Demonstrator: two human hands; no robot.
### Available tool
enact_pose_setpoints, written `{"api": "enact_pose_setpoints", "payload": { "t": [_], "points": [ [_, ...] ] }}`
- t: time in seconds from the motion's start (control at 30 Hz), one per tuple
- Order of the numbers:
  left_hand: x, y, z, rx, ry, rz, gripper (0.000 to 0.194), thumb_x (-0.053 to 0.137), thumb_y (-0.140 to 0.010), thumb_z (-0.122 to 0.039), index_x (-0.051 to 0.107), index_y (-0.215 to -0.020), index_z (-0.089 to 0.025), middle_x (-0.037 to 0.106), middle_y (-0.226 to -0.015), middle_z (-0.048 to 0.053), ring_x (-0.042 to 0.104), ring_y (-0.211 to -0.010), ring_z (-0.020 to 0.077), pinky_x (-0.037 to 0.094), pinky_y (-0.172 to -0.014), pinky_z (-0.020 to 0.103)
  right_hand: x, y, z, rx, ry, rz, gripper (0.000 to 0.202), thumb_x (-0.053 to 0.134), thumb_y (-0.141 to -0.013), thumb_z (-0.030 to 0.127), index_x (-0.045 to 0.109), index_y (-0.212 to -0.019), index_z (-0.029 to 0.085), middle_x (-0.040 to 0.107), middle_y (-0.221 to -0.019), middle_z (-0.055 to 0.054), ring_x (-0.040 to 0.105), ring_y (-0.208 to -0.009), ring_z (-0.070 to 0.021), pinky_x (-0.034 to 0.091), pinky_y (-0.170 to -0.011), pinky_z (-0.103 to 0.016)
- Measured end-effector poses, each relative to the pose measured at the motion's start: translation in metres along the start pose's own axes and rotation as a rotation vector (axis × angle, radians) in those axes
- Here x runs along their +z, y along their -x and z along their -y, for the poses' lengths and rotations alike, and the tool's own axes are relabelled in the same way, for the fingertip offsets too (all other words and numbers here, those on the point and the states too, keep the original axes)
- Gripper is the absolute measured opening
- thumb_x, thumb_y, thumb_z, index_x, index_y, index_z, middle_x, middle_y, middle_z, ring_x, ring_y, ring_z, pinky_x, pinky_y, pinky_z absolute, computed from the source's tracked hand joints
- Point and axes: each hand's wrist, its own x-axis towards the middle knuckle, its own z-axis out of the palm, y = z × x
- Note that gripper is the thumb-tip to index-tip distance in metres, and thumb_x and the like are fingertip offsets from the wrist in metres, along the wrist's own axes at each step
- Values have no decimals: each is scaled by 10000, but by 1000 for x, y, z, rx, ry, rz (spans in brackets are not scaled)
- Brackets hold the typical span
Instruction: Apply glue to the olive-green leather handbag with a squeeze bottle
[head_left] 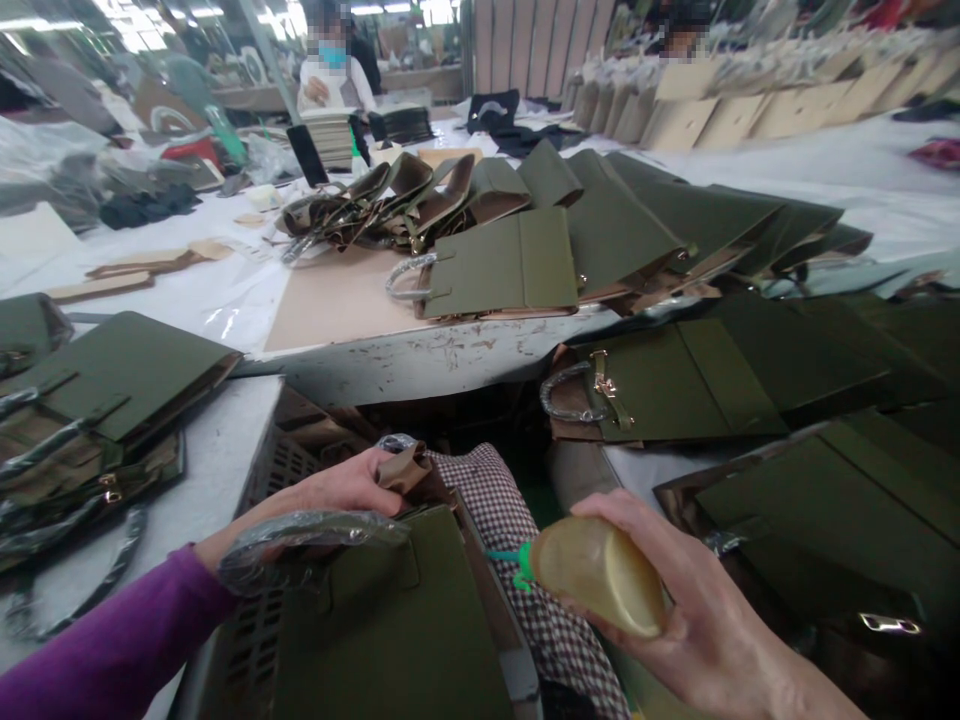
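The green bag (390, 620) lies low in the view at about 6 o'clock, over the person's lap, its flat olive side facing up and its plastic-wrapped handle (307, 535) arching across its upper left corner. The left hand (352, 482) is clenched on a brown flap (405, 465) at the bag's top edge, thumb and fingers pinching the folded piece, with the purple sleeve (105, 650) running down to 8 o'clock. The right hand (675, 600), at 4 o'clock, grasps a yellowish glue bottle (600, 575) held on its side, and the bottle's green nozzle (517, 565) points left toward the bag's right edge, just beside it but not touching as far as can be told. Between bag and bottle a strip of checked cloth (502, 510) shows.

Under the bag's left side sits a grey slatted crate (270, 470). At 9 o'clock a pile of green bags (112, 385) rests on the white bench (217, 450). At 3 o'clock more green bags (675, 385) lie overlapped, one with a gold clasp (604, 380). At 12 o'clock a further row of bags (510, 265) lies on a tan board (337, 300). Beyond, a seated person (334, 75) works at the far bench.
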Motion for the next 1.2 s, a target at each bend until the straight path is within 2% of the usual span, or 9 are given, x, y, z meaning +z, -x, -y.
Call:
{"api": "enact_pose_setpoints", "payload": {
  "t": [0.17,0.3,0.47,0.57,0.73,0.87,0.97,1.1,1.2],
  "points": [
    [-4,1,6,-21,-4,17,137,729,-645,-166,717,-775,-122,552,-632,-28,439,-550,102,315,-502,219,-9,8,11,56,-10,87,474,744,-944,283,471,-1330,310,718,-1067,-52,739,-832,-235,626,-667,-317],
    [-5,3,6,-16,5,33,253,746,-659,-167,776,-904,-115,622,-717,-4,502,-609,121,375,-556,227,-13,13,17,125,-44,162,370,717,-966,310,506,-1269,328,717,-1020,-10,733,-802,-204,627,-670,-302],
    [-3,2,4,-29,33,31,275,765,-647,-168,806,-913,-112,659,-712,6,525,-582,121,393,-552,221,-18,16,24,288,-121,320,220,687,-981,356,576,-1162,298,734,-998,-13,739,-824,-219,603,-627,-290],
    [-2,2,4,-18,40,34,256,776,-634,-145,806,-887,-118,658,-689,-2,515,-561,116,378,-523,214,-18,19,26,389,-153,363,247,736,-949,387,609,-1139,292,747,-1049,-25,746,-900,-252,604,-658,-313],
    [-1,7,-4,-19,59,38,310,761,-636,-125,830,-939,-128,723,-752,15,580,-604,133,425,-564,212,-15,19,22,506,-123,326,367,803,-885,447,626,-1170,300,748,-1052,2,732,-877,-247,587,-744,-359],
    [0,18,-12,-10,67,69,364,739,-688,-115,840,-1038,-132,777,-863,42,660,-701,169,489,-631,221,-16,19,14,580,-146,250,330,751,-894,477,653,-1153,296,736,-942,20,705,-785,-226,567,-697,-334],
    [0,26,-15,4,90,68,331,737,-702,-91,844,-1011,-138,794,-885,33,660,-704,156,486,-626,203,-16,22,6,579,-165,185,406,760,-872,491,649,-1204,284,748,-999,-2,714,-833,-240,583,-715,-329],
    [2,29,-17,25,78,92,293,725,-741,-68,846,-991,-161,805,-931,22,688,-786,164,501,-687,202,-15,21,3,542,-152,227,496,810,-845,536,648,-1229,267,758,-1065,-39,727,-879,-263,592,-773,-359],
    [4,27,-16,13,76,91,323,726,-734,-74,846,-1022,-158,800,-914,25,679,-759,168,488,-656,212,-20,15,6,538,-178,274,400,810,-838,471,680,-1158,270,747,-973,-17,709,-800,-238,578,-701,-321]
  ]
}}
